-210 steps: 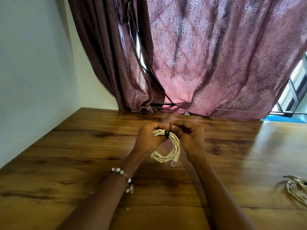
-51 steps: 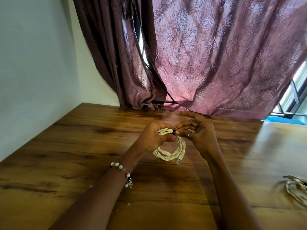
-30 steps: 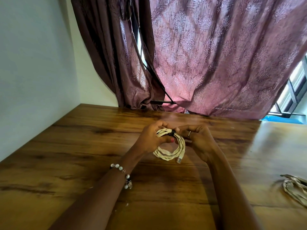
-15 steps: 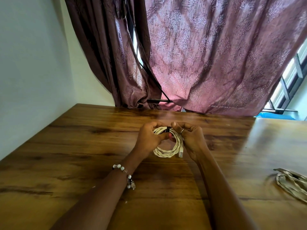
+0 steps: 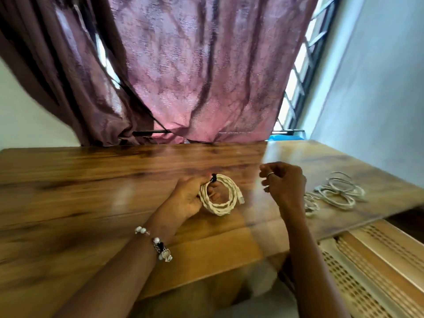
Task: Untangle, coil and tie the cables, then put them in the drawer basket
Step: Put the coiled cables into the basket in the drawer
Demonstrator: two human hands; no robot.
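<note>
A cream braided cable (image 5: 221, 198) is wound into a round coil with a black tie (image 5: 213, 177) at its top. My left hand (image 5: 189, 197) grips the coil's left side, fingers through the loop, just above the wooden table (image 5: 91, 193). Apart from the coil and to its right, my right hand (image 5: 283, 183) hovers with loosely curled fingers and holds nothing. Several white cables (image 5: 337, 192) lie in loose loops on the table at the right. A cream perforated basket (image 5: 376, 267) sits below the table's right edge.
A maroon patterned curtain (image 5: 195, 72) hangs behind the table, with a barred window (image 5: 298, 88) at its right. A pale wall stands at the right. The table's near edge runs across the lower middle of the view.
My right hand has let go of the coil and moved off to the right. The view has swung right, bringing the loose white cables and the basket into sight.
</note>
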